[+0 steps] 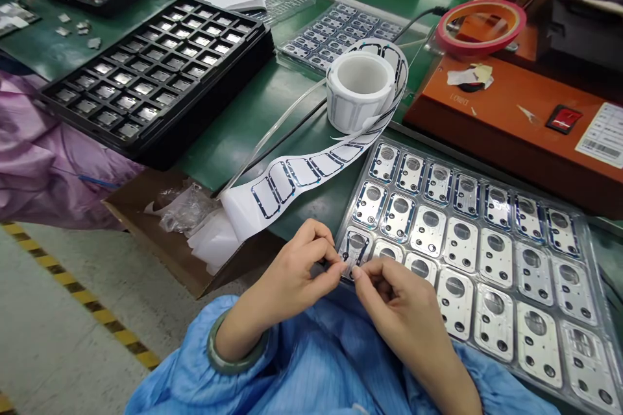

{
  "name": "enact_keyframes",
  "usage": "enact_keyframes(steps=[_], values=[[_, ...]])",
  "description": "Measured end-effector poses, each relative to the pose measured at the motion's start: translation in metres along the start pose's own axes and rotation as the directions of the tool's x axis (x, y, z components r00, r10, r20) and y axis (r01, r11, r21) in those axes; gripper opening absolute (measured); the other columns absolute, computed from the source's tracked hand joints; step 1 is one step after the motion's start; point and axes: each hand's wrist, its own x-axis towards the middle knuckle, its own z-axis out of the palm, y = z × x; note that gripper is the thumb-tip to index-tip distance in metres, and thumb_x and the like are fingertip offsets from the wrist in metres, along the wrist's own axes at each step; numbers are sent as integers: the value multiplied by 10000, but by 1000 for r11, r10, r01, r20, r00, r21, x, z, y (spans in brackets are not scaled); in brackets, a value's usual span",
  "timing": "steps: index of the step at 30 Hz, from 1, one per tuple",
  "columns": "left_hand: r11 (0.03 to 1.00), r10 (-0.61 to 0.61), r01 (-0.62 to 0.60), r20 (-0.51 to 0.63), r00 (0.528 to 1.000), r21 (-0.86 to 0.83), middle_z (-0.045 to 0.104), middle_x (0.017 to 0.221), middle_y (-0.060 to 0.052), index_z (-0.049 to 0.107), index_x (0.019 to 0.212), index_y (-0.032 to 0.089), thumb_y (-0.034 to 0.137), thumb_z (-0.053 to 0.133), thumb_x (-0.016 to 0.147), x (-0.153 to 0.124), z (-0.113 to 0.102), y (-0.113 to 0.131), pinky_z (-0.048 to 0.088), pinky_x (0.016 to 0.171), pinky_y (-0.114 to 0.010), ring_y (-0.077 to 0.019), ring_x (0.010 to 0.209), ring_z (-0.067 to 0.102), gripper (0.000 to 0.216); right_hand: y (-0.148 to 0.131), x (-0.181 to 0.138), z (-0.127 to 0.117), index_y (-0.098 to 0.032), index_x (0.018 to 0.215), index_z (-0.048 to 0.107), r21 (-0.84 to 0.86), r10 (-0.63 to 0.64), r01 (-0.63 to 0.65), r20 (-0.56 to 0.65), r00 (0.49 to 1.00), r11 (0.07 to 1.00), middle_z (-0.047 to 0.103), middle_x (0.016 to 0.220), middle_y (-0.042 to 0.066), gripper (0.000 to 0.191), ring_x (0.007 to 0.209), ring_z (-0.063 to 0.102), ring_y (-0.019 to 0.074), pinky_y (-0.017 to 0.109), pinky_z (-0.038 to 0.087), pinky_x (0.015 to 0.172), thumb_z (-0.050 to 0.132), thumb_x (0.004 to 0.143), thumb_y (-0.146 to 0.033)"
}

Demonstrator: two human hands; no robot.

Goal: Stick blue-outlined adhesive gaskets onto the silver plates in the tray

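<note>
My left hand and my right hand meet at the near left corner of a clear blister tray of metal plates. Both pinch a small thin film sticker between thumb and fingertips, just over the tray's nearest plate. Several plates in the far rows carry dark blue frame stickers. A roll of white label tape stands behind the tray, and its strip of blue frame stickers trails down over the table edge. I wear blue sleeves and a green bangle on the left wrist.
A black tray of small shiny parts sits at far left. An orange machine box with a red switch and a red tape ring stands at right. A cardboard box of waste liner hangs below the table edge. Another clear tray lies behind.
</note>
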Motion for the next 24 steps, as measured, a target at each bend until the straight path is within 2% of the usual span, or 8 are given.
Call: enact_keyframes(steps=[8,17,24], values=[[998,36,-37,21,999,45,448,933,-20,558,824,154,118,570,863,-1,-1,-1,416,778,-223,-114,885,486,55,0,-1,-1,-197,733,589,-3,-7,7,1,1000,1000,585,625,-46,183,539,517,84,207,364,507,539,895,-267],[976,123,-125,19,992,180,468,915,-40,585,843,127,152,553,886,2,0,-1,429,736,-229,-124,849,499,60,-2,1,-13,-221,790,617,-56,-37,44,116,993,997,596,675,-50,184,573,533,99,229,371,542,500,920,-280],[968,137,-136,9,991,209,474,890,-44,602,839,121,159,548,890,1,-1,2,438,724,-239,-130,824,507,83,6,0,-20,-239,829,624,-117,-45,62,138,989,991,628,748,-54,173,631,570,107,238,382,584,489,926,-288]])
